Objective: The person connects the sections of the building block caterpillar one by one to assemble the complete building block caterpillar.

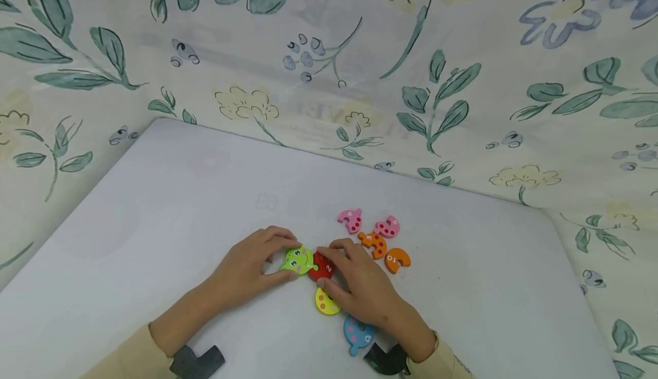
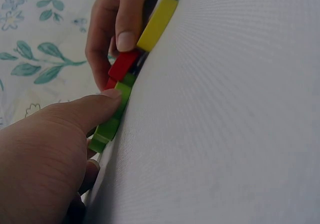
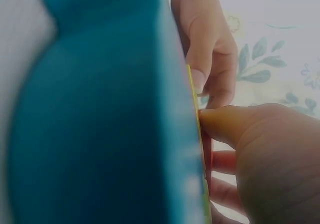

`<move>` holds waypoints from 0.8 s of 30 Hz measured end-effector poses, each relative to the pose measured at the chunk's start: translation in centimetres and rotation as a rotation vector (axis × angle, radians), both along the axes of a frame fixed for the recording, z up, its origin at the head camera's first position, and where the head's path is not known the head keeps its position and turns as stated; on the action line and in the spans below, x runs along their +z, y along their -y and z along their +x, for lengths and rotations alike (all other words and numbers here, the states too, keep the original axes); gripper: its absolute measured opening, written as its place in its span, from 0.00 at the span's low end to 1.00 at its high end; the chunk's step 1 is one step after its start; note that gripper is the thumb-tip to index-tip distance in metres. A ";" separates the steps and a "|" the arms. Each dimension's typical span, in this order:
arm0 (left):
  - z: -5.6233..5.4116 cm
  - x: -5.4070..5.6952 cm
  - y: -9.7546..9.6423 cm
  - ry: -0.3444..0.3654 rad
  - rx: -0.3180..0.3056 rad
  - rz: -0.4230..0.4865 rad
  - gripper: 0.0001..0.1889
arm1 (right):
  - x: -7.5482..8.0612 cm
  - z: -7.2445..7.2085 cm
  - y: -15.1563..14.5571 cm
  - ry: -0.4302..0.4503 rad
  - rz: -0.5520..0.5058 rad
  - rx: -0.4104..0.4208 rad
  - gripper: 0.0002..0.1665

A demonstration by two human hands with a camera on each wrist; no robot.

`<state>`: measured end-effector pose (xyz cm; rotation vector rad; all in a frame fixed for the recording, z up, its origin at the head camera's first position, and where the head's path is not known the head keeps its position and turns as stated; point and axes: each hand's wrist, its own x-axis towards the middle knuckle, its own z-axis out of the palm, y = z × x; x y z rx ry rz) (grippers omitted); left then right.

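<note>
My left hand (image 1: 252, 263) pinches a green puzzle piece (image 1: 298, 260) with a smiling face between thumb and fingers. Right beside it, my right hand (image 1: 366, 286) grips a red puzzle piece (image 1: 323, 267) marked 2. The green piece's knob meets the red one's edge. Below my right thumb lies a yellow dotted puzzle piece (image 1: 326, 302), partly hidden by that hand. In the left wrist view, the green piece (image 2: 112, 119) and red piece (image 2: 123, 65) stand edge to edge, the left thumb pressing the green side.
A blue dotted puzzle piece (image 1: 358, 334) lies near my right wrist. Beyond the right hand are two orange pieces (image 1: 397, 259) and two pink pieces (image 1: 388, 226). The white tabletop (image 1: 169, 219) ends at a floral cloth (image 1: 308, 82) at the back and sides.
</note>
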<state>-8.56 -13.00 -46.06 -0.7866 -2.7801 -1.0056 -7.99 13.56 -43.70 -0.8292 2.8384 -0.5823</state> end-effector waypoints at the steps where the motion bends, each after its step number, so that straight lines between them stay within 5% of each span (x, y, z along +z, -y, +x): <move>1: 0.0 0.0 0.0 -0.001 0.001 -0.001 0.29 | 0.0 0.0 0.0 0.000 -0.001 0.000 0.35; 24: -0.1 -0.1 0.0 0.005 0.000 -0.003 0.28 | 0.0 0.0 0.0 -0.006 -0.002 0.003 0.35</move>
